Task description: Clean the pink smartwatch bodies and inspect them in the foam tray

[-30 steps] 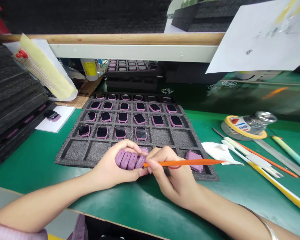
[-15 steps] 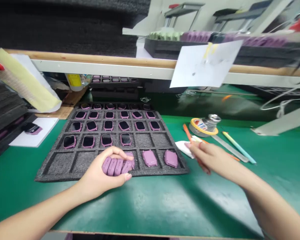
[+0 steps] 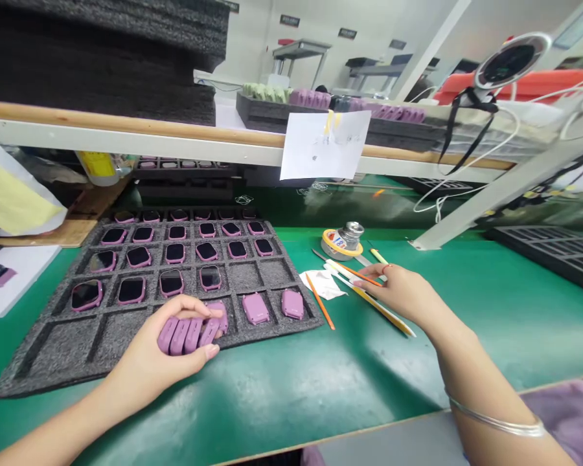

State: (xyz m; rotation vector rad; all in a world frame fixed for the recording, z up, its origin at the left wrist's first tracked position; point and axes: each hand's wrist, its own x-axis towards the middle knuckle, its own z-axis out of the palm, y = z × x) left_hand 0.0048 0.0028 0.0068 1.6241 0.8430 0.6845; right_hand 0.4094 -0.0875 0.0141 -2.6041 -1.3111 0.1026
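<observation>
My left hand (image 3: 168,346) is closed around a row of several purple watch cases (image 3: 187,335), above the front row of the black foam tray (image 3: 53,343). Another purple case (image 3: 217,314) shows just behind its fingertips; whether it is held too I cannot tell. Two more cases lie back up, one (image 3: 255,308) beside the other (image 3: 292,304). Dark-screened watches (image 3: 131,290) fill several rows behind. Over on the right, my right hand (image 3: 401,294) has its fingers pinched at an orange stick (image 3: 352,270), among white and yellowish sticks (image 3: 386,310). A separate orange stick (image 3: 320,301) lies across a white wipe (image 3: 328,285).
Behind the sticks stand a yellow-rimmed tape roll (image 3: 334,244) and a metal-topped bottle (image 3: 354,230). A shelf (image 3: 252,145) with a hanging paper (image 3: 325,145) crosses above the bench. A watch on a white pad (image 3: 24,285) lies left; another black tray (image 3: 554,252) lies far right.
My right hand has put one orange stick down on the wipe and moved to the other sticks. My left hand keeps its cases. The view has swung right.
</observation>
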